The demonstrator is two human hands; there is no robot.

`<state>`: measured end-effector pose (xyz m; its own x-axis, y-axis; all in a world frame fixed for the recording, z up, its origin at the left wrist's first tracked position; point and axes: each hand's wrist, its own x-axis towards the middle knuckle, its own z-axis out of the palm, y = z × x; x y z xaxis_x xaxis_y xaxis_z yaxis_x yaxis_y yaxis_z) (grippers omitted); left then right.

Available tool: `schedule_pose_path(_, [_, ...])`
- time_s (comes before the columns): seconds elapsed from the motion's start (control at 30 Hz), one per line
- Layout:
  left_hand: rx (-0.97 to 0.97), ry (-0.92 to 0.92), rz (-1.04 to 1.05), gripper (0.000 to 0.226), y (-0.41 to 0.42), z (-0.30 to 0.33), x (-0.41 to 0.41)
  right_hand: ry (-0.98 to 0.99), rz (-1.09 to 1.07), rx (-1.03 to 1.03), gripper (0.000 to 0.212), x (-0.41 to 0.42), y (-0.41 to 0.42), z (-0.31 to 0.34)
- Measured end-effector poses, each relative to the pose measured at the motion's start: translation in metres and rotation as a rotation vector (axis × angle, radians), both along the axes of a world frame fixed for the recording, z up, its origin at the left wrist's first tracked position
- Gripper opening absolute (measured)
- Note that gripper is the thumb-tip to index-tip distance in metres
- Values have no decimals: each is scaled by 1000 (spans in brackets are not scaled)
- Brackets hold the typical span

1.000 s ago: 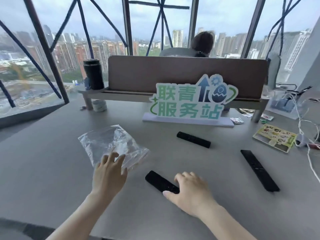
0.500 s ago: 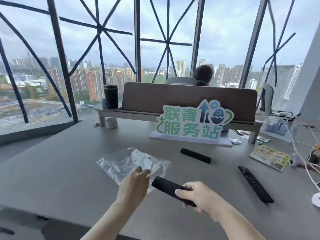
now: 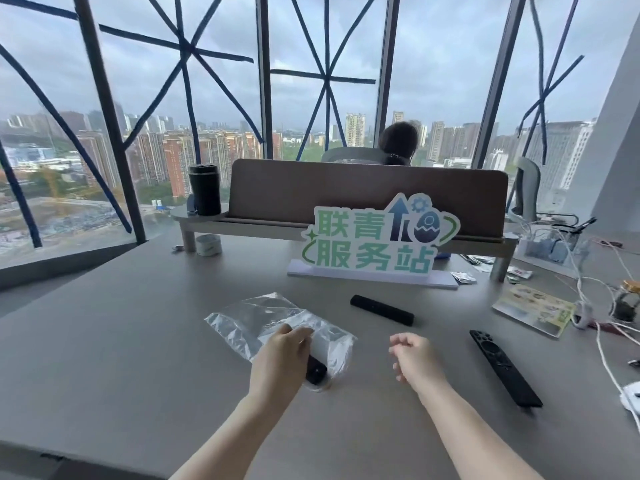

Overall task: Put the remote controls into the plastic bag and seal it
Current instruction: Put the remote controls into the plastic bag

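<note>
On smooth grey desk (image 3: 104,358): crinkly clear plastic bag (image 3: 263,320), left hand (image 3: 280,362) pinching its near edge; slim black remote (image 3: 316,370) partly inside. Right hand (image 3: 414,358) loosely curled, empty. Two flat black remotes (image 3: 382,310) (image 3: 504,367) right. Taped windows (image 3: 322,81) far.

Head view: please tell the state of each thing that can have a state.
plastic bag: open at the near end, lying flat
first remote: partly inside bag
short remote: on desk, outside bag
long remote: on desk, outside bag
left hand: holding bag mouth
right hand: empty, loosely curled
</note>
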<state>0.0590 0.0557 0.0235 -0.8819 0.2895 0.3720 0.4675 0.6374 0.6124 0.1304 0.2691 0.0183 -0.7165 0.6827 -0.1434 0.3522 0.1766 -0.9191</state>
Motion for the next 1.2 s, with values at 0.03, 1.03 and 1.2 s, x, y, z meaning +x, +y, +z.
schedule_pose_path(0.03, [7,-12,0,23,4,-1,-2,-63,-16,149,33,-5,17,-2])
schedule_pose_path(1.03, [56,-64,-35,23,39,25,-12,-91,458,-275,28,3,-20,15])
schedule_pose_path(1.2, [49,-82,-8,23,30,22,-11,50,215,-192,22,-15,-25,-4])
